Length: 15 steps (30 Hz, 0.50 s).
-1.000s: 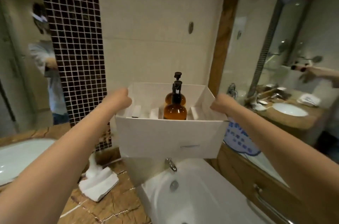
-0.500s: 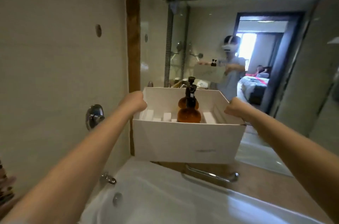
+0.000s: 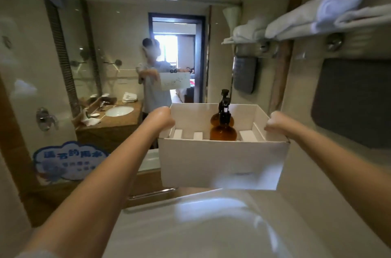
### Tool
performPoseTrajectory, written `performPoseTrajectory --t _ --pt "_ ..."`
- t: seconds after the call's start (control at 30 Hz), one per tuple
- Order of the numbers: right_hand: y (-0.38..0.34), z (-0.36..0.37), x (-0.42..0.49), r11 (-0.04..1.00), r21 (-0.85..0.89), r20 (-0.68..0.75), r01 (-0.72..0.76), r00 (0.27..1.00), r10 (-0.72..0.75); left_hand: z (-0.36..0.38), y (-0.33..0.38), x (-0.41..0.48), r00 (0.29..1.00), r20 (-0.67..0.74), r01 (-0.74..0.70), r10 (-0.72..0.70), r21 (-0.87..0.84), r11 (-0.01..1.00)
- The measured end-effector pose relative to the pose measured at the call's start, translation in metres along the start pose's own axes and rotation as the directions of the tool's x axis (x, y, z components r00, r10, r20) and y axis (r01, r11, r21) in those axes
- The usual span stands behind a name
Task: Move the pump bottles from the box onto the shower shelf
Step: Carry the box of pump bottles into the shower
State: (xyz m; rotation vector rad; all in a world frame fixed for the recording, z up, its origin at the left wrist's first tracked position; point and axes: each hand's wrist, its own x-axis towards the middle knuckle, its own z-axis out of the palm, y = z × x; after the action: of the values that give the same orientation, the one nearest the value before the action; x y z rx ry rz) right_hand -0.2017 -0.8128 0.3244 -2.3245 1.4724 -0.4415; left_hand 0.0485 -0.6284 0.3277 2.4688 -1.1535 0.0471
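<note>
You've got the box (image 3: 222, 164) up over the bathtub (image 3: 190, 226), left hand (image 3: 164, 119) and right hand (image 3: 275, 123) each clamped on a side rim, one grip per side so it stays level. That's why both brown pump bottles (image 3: 223, 131) stand upright inside the box, one behind the other. Beyond the box, a towel rack (image 3: 296, 25); can't see any shower shelf.

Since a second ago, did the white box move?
Yes. The white box, held by the left hand and the right hand, swung rightward: it was at the dark mosaic wall, and now it fronts the mirror, near the towel rack.
</note>
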Motion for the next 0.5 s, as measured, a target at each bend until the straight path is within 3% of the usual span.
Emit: performPoseTrajectory --t 0.1,0.23,0.5 --pt "0.065 -0.033 -0.019 0.993 -0.033 -0.065 -0.111 0.992 0.109 0.029 0.064 -0.004 0.995 0.092 -0.039 0.041 -0.022 0.999" --pt "0.15 -0.075 -0.052 0.967 -0.074 -0.135 -0.244 0.963 0.233 0.068 0.14 -0.016 0.969 0.078 -0.223 0.233 -0.119 0.968" --pt "0.294 -0.145 -0.141 0.855 -0.004 -0.244 -0.519 0.83 0.502 0.128 0.299 -0.071 0.867 0.177 -0.426 0.465 -0.221 0.878"
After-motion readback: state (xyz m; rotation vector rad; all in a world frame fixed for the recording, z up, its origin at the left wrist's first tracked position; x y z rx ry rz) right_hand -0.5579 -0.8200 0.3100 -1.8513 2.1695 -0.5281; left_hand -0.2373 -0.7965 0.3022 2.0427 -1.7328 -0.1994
